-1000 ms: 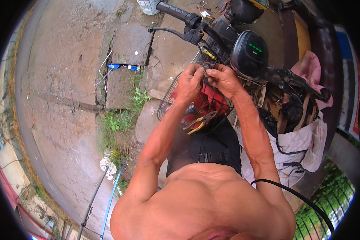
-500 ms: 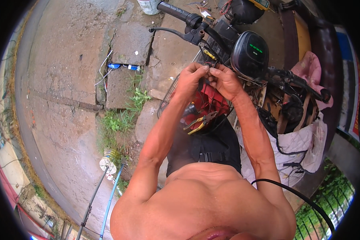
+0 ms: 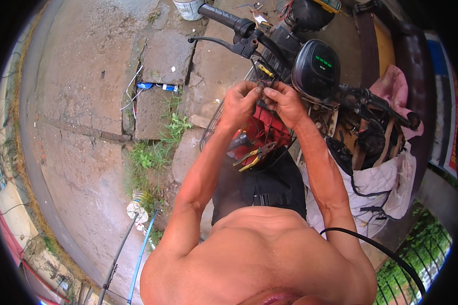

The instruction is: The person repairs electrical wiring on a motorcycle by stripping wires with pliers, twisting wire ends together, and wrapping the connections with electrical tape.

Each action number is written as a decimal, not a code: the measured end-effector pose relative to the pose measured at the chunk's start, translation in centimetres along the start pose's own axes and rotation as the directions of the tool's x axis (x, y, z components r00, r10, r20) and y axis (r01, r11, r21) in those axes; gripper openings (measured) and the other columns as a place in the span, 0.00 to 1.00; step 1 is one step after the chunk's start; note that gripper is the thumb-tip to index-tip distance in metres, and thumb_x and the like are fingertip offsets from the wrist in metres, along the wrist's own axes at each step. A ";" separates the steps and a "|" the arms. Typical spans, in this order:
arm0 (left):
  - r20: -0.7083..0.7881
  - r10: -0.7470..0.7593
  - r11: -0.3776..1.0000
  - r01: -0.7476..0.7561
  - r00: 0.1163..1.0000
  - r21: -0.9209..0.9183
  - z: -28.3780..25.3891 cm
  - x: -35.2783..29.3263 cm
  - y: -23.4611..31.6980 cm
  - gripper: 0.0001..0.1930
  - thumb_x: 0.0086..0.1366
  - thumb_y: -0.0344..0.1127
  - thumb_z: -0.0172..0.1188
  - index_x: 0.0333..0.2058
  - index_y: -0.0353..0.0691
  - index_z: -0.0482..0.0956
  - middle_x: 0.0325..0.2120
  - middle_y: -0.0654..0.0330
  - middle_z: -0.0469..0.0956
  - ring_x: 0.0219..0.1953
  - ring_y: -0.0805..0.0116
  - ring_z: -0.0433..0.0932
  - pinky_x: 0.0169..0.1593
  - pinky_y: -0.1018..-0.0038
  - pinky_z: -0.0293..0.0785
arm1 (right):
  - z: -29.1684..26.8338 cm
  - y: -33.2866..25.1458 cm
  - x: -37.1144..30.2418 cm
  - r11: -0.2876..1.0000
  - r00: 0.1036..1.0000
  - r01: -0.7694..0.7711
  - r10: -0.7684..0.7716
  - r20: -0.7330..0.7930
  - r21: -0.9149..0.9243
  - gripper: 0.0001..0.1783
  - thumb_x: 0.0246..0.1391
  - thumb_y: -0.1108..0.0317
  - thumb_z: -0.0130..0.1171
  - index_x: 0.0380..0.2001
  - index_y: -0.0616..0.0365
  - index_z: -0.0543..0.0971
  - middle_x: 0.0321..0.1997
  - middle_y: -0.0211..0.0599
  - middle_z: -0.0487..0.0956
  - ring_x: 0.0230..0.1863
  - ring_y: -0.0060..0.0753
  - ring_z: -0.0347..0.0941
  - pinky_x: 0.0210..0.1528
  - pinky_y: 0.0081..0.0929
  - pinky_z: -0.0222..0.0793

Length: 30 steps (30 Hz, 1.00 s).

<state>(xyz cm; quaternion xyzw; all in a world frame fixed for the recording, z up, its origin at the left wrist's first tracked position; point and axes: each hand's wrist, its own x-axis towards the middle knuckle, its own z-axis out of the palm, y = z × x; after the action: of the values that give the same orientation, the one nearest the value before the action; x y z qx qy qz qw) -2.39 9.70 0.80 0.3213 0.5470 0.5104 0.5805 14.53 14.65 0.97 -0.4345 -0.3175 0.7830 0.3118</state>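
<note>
Subject: a person stands over the front of a two-wheeler, both forearms rising from the lower edge to meet at upper centre of the frame.
Left hand (image 3: 240,103): fingers pinched together on something small and dark at the top rim of the wire basket (image 3: 215,122). What exactly is pinched is too small to tell; it looks like thin wire or a tie.
Right hand (image 3: 285,103): fingertips also closed, meeting the left hand's fingertips on the same small piece, just below the round black display pod (image 3: 315,71).
Worked item: sits between the two sets of fingertips, against the basket rim, below the handlebar grip and brake lever (image 3: 224,31).
Change from a second ago: both hands stay at the same spot on the rim; the left wrist has turned slightly and the fingertips are drawn closer. Nothing else has shifted.
Reading of that change: in my judgement this is ongoing fine finger work at one fixing point, not a move to a new place.
Pliers (image 3: 253,155): yellow-handled, lying loose in the basket on the red object (image 3: 267,127), apart from both hands.
Surroundings: cracked paving with weeds at left; pink cloth (image 3: 392,89) at upper right; white quilted cover (image 3: 376,188) at right.
</note>
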 end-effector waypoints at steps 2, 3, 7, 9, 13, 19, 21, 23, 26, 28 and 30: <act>-0.004 0.014 0.999 -0.014 1.000 0.035 0.3 -0.3 0.2 0.09 0.70 0.35 0.61 0.38 0.33 0.82 0.24 0.69 0.76 0.23 0.84 0.68 0.25 0.81 0.64 | -0.1 0.2 -0.1 1.000 1.000 0.007 -0.007 -0.022 -0.004 0.09 0.61 0.69 0.64 0.42 0.59 0.80 0.34 0.26 0.82 0.28 0.15 0.71 0.31 0.15 0.64; -0.010 0.029 0.997 -0.028 1.000 0.072 0.6 -0.3 0.5 0.10 0.70 0.34 0.61 0.39 0.32 0.82 0.23 0.69 0.76 0.23 0.83 0.68 0.25 0.81 0.64 | 0.0 0.1 -0.1 1.000 1.000 0.013 -0.013 -0.018 -0.009 0.09 0.61 0.69 0.64 0.42 0.59 0.80 0.34 0.26 0.82 0.28 0.15 0.71 0.31 0.15 0.64; -0.023 0.124 0.986 -0.120 0.992 0.119 0.8 -0.4 0.2 0.11 0.72 0.35 0.57 0.40 0.32 0.82 0.24 0.67 0.77 0.22 0.83 0.68 0.25 0.79 0.66 | 0.1 -0.1 -0.2 1.000 1.000 0.005 -0.005 -0.025 -0.020 0.10 0.61 0.69 0.63 0.44 0.59 0.80 0.35 0.26 0.82 0.28 0.14 0.70 0.31 0.15 0.64; -0.026 0.147 0.981 -0.143 0.989 0.131 0.7 -0.3 -0.3 0.12 0.72 0.36 0.56 0.41 0.32 0.81 0.25 0.66 0.79 0.22 0.82 0.69 0.25 0.80 0.66 | 0.2 -0.1 -0.2 1.000 1.000 -0.004 0.004 -0.023 0.003 0.10 0.61 0.69 0.63 0.44 0.59 0.80 0.35 0.25 0.82 0.28 0.14 0.70 0.31 0.15 0.64; -0.050 0.121 0.986 -0.114 0.991 0.119 0.6 -0.7 0.3 0.11 0.72 0.36 0.56 0.39 0.33 0.80 0.25 0.64 0.80 0.21 0.81 0.70 0.24 0.80 0.67 | 0.6 -0.4 -0.2 1.000 1.000 -0.013 0.013 -0.017 0.024 0.09 0.62 0.70 0.61 0.44 0.58 0.81 0.34 0.24 0.81 0.28 0.13 0.70 0.31 0.14 0.64; -0.030 0.108 0.936 -0.111 0.994 -0.334 1.4 -0.5 -0.7 0.11 0.72 0.36 0.59 0.34 0.34 0.77 0.24 0.63 0.79 0.23 0.76 0.76 0.27 0.79 0.71 | 1.4 -0.5 -0.6 0.997 0.998 -0.062 0.063 -0.017 0.035 0.08 0.64 0.67 0.59 0.44 0.56 0.80 0.33 0.22 0.79 0.30 0.14 0.70 0.32 0.16 0.63; -0.001 0.093 0.943 -0.088 0.996 -0.322 1.0 -0.2 -2.2 0.10 0.71 0.34 0.60 0.34 0.33 0.76 0.26 0.60 0.80 0.29 0.74 0.78 0.33 0.75 0.75 | 1.4 -0.5 -1.0 0.998 0.996 -0.062 0.061 -0.066 -0.008 0.07 0.65 0.66 0.59 0.42 0.55 0.80 0.33 0.22 0.79 0.30 0.15 0.70 0.31 0.16 0.63; -0.030 0.101 0.972 -0.105 0.994 -0.210 0.6 -0.1 -2.4 0.09 0.70 0.33 0.61 0.34 0.33 0.77 0.27 0.60 0.80 0.30 0.75 0.77 0.34 0.75 0.75 | 1.1 -0.5 -1.7 0.973 0.990 -0.086 0.060 -0.126 -0.215 0.09 0.65 0.64 0.59 0.43 0.56 0.79 0.33 0.24 0.78 0.30 0.15 0.71 0.30 0.16 0.63; -0.031 0.094 0.962 -0.099 0.995 -0.255 0.2 0.1 -2.7 0.09 0.67 0.34 0.64 0.33 0.33 0.79 0.26 0.62 0.80 0.30 0.77 0.76 0.34 0.75 0.74 | 1.1 -0.7 -3.0 0.886 0.966 -0.140 0.023 -0.259 -0.443 0.12 0.64 0.63 0.60 0.46 0.58 0.79 0.33 0.25 0.78 0.30 0.15 0.71 0.29 0.14 0.63; -0.020 0.093 0.965 -0.095 0.995 -0.244 -0.1 0.8 -3.4 0.09 0.65 0.34 0.65 0.32 0.33 0.79 0.25 0.63 0.80 0.30 0.77 0.75 0.34 0.75 0.73 | 1.0 0.2 -3.5 0.878 0.940 -0.158 -0.005 -0.340 -0.452 0.12 0.64 0.64 0.59 0.47 0.59 0.79 0.33 0.26 0.78 0.29 0.16 0.71 0.29 0.14 0.64; 0.020 0.064 0.960 -0.056 0.998 -0.273 -0.6 1.3 -3.5 0.09 0.64 0.34 0.66 0.32 0.33 0.80 0.25 0.63 0.80 0.29 0.78 0.74 0.34 0.75 0.73 | 1.3 2.3 -3.9 0.894 0.916 -0.202 0.029 -0.399 -0.400 0.12 0.65 0.65 0.58 0.47 0.59 0.79 0.33 0.27 0.78 0.29 0.18 0.73 0.29 0.17 0.66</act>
<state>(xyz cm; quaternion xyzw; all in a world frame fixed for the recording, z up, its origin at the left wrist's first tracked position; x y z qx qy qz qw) -2.33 9.85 -2.98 0.2624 0.4533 0.5934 0.6112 14.55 9.97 1.62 -0.6556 -0.3894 0.6101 0.2154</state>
